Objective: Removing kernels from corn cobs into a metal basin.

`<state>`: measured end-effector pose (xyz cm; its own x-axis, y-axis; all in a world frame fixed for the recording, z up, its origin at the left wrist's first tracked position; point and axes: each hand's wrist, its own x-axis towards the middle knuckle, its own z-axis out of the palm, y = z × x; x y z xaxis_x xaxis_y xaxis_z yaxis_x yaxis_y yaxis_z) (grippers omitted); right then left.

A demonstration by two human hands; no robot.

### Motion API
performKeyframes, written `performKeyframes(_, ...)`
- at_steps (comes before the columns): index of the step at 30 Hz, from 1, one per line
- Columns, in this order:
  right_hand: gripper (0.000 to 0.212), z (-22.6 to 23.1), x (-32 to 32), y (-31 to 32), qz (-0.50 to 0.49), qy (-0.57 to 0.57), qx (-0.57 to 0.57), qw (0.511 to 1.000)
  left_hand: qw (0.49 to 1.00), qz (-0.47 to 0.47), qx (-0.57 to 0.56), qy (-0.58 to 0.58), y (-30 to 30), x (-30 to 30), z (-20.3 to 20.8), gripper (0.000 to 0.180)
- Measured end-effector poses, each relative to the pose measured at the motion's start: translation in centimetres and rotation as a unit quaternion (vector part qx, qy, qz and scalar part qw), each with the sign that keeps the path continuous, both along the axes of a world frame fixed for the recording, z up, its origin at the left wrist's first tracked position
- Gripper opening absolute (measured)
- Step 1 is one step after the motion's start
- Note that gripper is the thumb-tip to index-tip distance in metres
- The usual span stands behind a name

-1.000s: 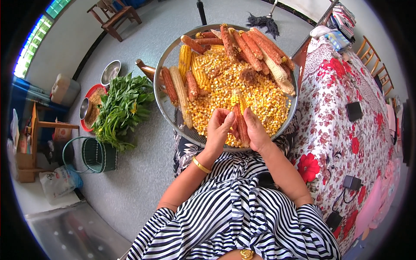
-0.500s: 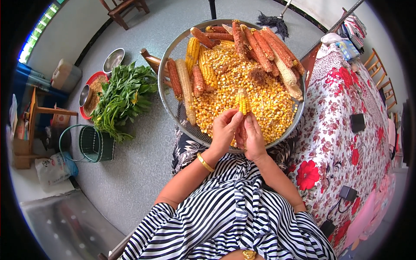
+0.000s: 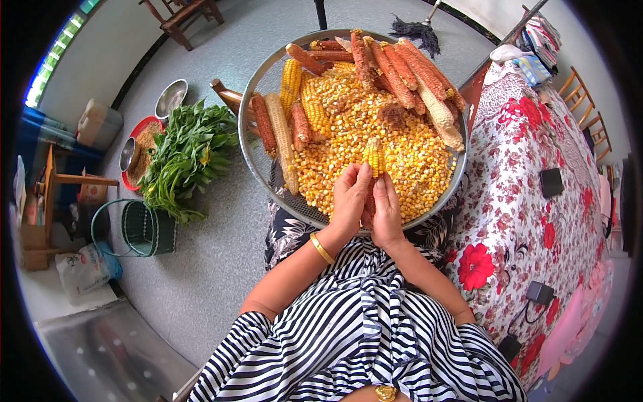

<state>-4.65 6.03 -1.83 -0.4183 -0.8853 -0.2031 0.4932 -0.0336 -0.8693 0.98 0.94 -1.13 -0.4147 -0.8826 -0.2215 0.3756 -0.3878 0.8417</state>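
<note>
Between both hands I grip an ear of corn (image 3: 374, 158), its yellow kernels left on the far end and reddish bare cob showing nearer me. My left hand (image 3: 349, 197) closes around it from the left, thumb against the kernels. My right hand (image 3: 386, 213) wraps it from the right, thumb pointing up along the cob. Beneath them lies a round sieve (image 3: 258, 177) on my lap, full of loose yellow kernels (image 3: 415, 174). Bare cobs (image 3: 402, 74) are piled along its far right rim. At the left of the sieve lie more cobs and whole yellow ears (image 3: 291, 84).
Leafy greens (image 3: 191, 154) lie on the floor at left beside a red basin (image 3: 149, 127), a metal bowl (image 3: 173, 97) and a green basket (image 3: 151, 231). A flowered cloth (image 3: 499, 228) covers a surface at right. A mop (image 3: 416, 30) and a wooden chair (image 3: 184, 20) stand at the back.
The view has shifted slightly, so the sieve appears a little further left. Both hands keep hold of the corn ear; its near end is now more covered by my fingers.
</note>
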Motion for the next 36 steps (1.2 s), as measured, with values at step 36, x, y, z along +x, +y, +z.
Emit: performKeyframes(36, 0.038, -0.4, 0.2, 0.4, -0.006, 0.105, 0.006, 0.994, 0.988, 0.015, -0.125, -0.094, -0.1, -0.4, -0.4, 0.026)
